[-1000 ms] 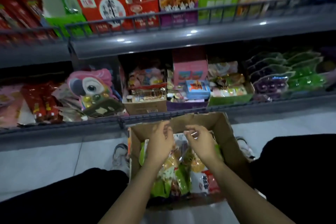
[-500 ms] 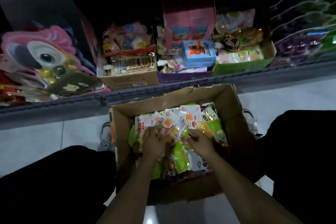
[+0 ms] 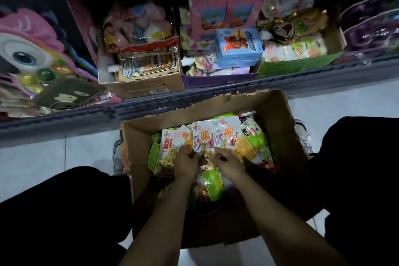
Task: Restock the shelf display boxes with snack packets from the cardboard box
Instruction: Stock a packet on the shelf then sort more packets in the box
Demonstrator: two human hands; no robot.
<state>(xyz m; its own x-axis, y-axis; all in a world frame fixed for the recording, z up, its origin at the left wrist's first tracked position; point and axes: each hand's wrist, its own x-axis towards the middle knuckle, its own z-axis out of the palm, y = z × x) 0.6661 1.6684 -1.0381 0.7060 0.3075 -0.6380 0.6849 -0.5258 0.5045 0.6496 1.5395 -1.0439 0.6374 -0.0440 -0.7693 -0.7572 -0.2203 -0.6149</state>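
While packets fill the cardboard box [image 3: 278,114]: early stage, I judge
Left hand [image 3: 185,163]: grips fanned snack packets [image 3: 205,136]
Right hand [image 3: 228,163]: pinches the same packets — none shelved
Display boxes [image 3: 140,86]: awaiting stock

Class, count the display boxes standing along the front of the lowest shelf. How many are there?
3: a brown box on the left, a purple box in the middle, a green box on the right. Others may hide behind.

cardboard box [image 3: 278,119]: brown | snack packets [image 3: 205,136]: white, orange, green | carton [image 3: 238,46]: blue
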